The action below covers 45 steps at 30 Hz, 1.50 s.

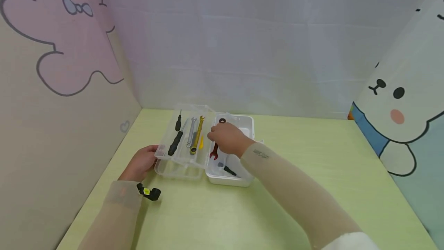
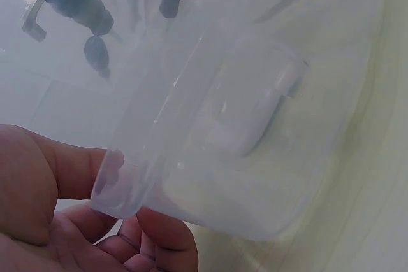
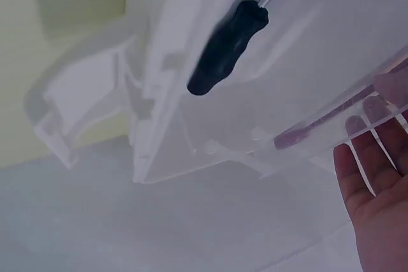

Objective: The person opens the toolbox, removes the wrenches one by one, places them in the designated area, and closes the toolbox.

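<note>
Left hand [image 1: 141, 162] pinches clear tray [image 1: 163, 152]; tools [image 1: 197, 135] already in tray, right of it. Right hand [image 1: 227, 137] over red wrench [image 1: 214, 152], grip: can't tell. Looks midway: white box [image 1: 229, 182] open, black screwdriver [image 1: 229, 171] loose inside, nearside of right hand.

Clear tray [image 1: 182, 154], gripped at one edge, slanted red wrench [image 1: 214, 152]

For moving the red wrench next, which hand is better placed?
Probably the right hand: it is over the red wrench, while the left hand grips the clear tray by its edge.
</note>
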Each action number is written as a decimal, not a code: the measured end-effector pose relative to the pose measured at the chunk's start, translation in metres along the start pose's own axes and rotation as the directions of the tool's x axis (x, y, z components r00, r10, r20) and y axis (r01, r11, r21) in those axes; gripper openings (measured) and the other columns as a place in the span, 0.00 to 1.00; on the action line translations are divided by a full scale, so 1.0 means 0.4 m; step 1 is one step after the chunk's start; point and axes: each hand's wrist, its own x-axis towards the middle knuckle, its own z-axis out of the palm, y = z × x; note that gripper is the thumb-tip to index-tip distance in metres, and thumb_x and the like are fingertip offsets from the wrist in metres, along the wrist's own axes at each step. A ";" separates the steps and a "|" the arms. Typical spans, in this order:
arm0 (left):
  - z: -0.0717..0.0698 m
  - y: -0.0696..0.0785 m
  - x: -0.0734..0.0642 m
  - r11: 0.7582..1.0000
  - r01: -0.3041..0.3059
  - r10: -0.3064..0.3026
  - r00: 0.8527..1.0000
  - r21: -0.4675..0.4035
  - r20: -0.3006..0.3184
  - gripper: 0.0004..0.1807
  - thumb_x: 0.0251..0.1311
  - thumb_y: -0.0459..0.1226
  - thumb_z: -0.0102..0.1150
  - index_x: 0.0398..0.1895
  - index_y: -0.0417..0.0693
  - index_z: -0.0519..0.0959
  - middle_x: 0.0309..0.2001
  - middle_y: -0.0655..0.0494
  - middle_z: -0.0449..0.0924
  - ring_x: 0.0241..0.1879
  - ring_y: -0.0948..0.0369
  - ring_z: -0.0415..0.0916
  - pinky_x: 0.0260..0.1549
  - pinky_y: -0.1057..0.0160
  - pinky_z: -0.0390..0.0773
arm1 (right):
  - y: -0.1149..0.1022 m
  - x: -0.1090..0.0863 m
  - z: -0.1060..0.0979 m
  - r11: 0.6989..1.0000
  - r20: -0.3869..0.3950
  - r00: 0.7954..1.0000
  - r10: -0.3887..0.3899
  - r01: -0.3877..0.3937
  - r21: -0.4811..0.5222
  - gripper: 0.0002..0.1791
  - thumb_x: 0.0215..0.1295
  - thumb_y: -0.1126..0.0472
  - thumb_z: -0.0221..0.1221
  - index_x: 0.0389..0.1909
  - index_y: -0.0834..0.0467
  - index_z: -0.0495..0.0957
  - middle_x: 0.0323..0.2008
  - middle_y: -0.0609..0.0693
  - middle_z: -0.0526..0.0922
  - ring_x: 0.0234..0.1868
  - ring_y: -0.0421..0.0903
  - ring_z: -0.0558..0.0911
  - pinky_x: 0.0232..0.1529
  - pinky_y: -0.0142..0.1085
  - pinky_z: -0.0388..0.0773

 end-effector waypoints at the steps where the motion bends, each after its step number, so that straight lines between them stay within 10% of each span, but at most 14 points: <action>1: 0.000 0.000 0.000 1.000 -0.002 0.002 1.000 0.000 0.002 0.26 0.80 0.38 0.45 0.74 0.33 0.65 0.64 0.39 0.72 0.52 0.52 0.73 0.47 0.60 0.77 | -0.003 0.003 -0.003 0.999 0.023 1.000 -0.017 0.018 -0.040 0.13 0.72 0.69 0.59 0.48 0.50 0.84 0.40 0.45 0.81 0.40 0.45 0.77 0.48 0.38 0.75; 12: 0.001 0.007 -0.004 0.992 -0.056 0.061 0.997 0.111 -0.043 0.27 0.77 0.40 0.50 0.71 0.32 0.67 0.55 0.41 0.75 0.44 0.52 0.72 0.38 0.60 0.75 | -0.035 0.042 -0.028 0.919 0.174 0.973 -0.150 0.202 -0.339 0.13 0.73 0.63 0.63 0.52 0.43 0.84 0.45 0.42 0.83 0.43 0.44 0.77 0.50 0.38 0.73; 20: 0.006 0.004 -0.004 0.995 -0.054 0.059 0.997 0.083 -0.051 0.23 0.78 0.38 0.48 0.68 0.32 0.69 0.40 0.50 0.76 0.35 0.57 0.71 0.33 0.61 0.73 | -0.026 0.052 -0.023 0.954 0.191 0.968 -0.164 0.205 -0.220 0.14 0.74 0.60 0.63 0.56 0.42 0.82 0.47 0.42 0.81 0.45 0.44 0.76 0.50 0.37 0.74; 32: 0.002 -0.003 0.000 0.993 -0.053 0.057 0.998 0.103 -0.038 0.27 0.78 0.44 0.50 0.71 0.35 0.69 0.58 0.41 0.75 0.47 0.52 0.72 0.41 0.60 0.75 | 0.032 0.030 0.019 0.984 -0.033 0.984 -0.173 0.174 0.032 0.18 0.79 0.71 0.47 0.45 0.48 0.82 0.37 0.44 0.73 0.37 0.45 0.67 0.40 0.35 0.64; 45: 0.005 -0.003 -0.005 0.997 -0.052 0.055 0.997 0.059 -0.049 0.25 0.78 0.40 0.48 0.71 0.34 0.68 0.56 0.42 0.76 0.44 0.54 0.73 0.39 0.62 0.76 | 0.011 0.003 0.003 0.965 -0.070 0.964 -0.258 0.253 -0.069 0.16 0.76 0.65 0.59 0.53 0.42 0.85 0.38 0.42 0.70 0.39 0.43 0.67 0.40 0.36 0.64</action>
